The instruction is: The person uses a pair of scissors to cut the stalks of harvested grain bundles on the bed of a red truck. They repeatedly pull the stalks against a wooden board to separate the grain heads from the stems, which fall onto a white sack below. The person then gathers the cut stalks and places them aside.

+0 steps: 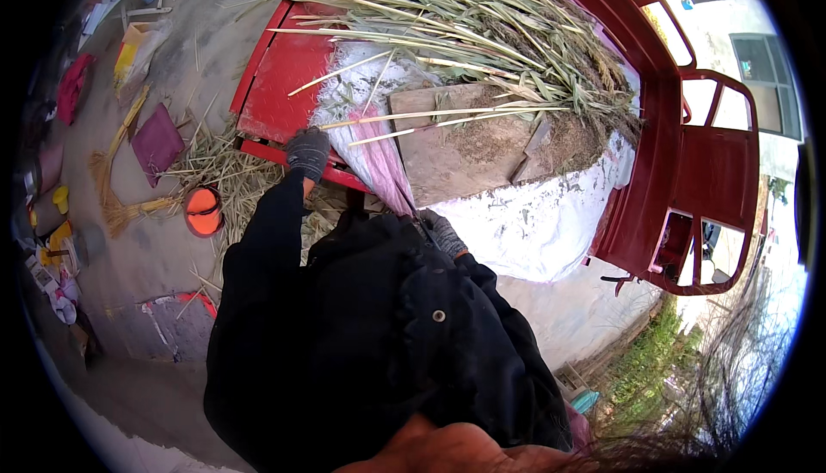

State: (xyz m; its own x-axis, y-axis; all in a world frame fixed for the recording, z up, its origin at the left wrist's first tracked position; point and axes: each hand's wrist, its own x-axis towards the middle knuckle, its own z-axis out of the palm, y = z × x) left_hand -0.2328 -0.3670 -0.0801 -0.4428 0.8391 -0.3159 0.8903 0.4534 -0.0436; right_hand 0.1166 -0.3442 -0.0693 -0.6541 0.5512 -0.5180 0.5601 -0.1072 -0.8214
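Both gloved hands (307, 151) (443, 232) gripping pink-white sack (379, 159), long axis toward stalks (482, 17).

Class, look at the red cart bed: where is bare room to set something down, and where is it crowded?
The red tread plate left of the white sheet is bare, bordered by the cart's edge under the left hand. The wooden board has a bare near part. The stalk pile crowds the far end. The right hand is by the pink cloth.
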